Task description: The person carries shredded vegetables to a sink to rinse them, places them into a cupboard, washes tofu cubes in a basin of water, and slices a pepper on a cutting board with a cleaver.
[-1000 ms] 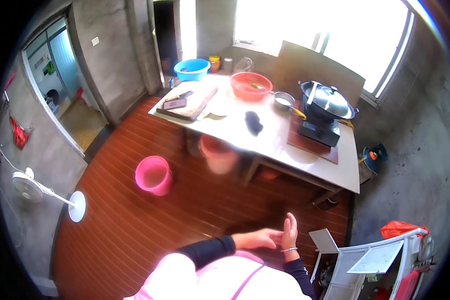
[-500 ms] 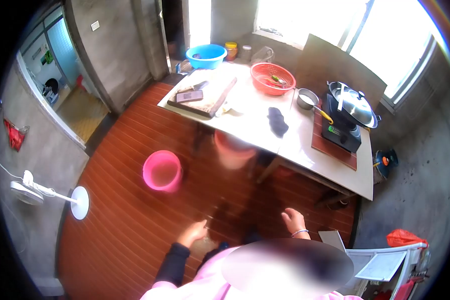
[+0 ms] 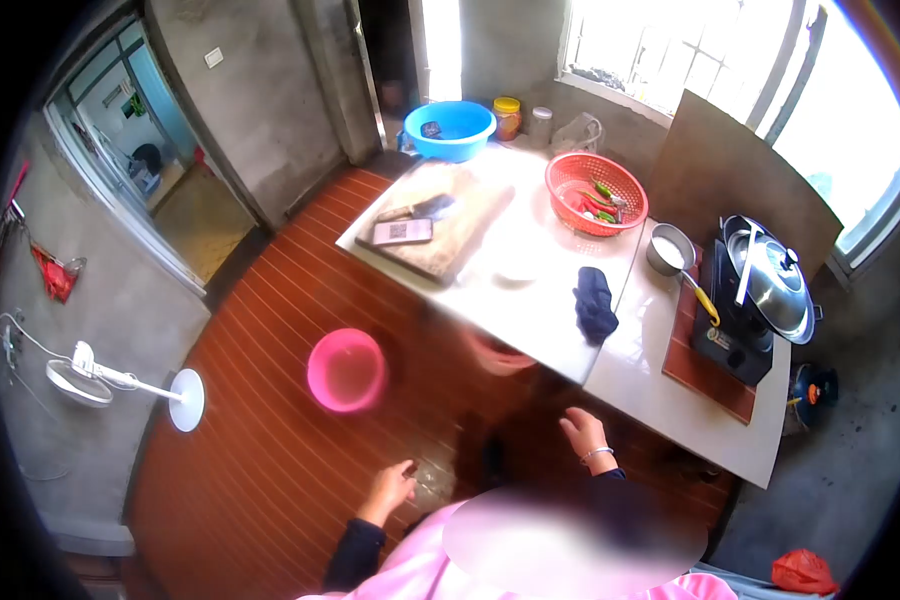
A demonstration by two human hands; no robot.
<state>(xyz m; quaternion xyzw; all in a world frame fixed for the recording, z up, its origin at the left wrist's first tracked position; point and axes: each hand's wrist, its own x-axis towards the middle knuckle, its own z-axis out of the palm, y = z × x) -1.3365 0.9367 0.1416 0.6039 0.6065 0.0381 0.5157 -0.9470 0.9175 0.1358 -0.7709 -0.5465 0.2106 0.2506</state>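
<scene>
My left hand (image 3: 390, 492) hangs low over the floor with its fingers curled closed. Beside it shows a pale, see-through patch (image 3: 434, 484), perhaps clear plastic; whether the fingers grip it is unclear. My right hand (image 3: 584, 436), with a bracelet at its wrist, is held near the table's front edge. Its fingers bend loosely, the thumb stands apart, and nothing shows in it. On the table (image 3: 610, 372) nearest that hand lies a dark cloth (image 3: 595, 305). A pink bucket (image 3: 346, 370) stands on the floor ahead of my left hand.
A chopping board (image 3: 450, 225) carries a knife (image 3: 420, 209) and a phone (image 3: 402, 232). Behind are a blue basin (image 3: 450, 135) and a red basket (image 3: 598, 215) of vegetables. A saucepan (image 3: 670, 250) sits by the stove (image 3: 730, 345) with a lidded wok (image 3: 778, 290). A white fan (image 3: 130, 380) stands left.
My view has moved closer to the table, which now fills more of the frame. The right hand appears nearer its front edge. The left hand stays low.
</scene>
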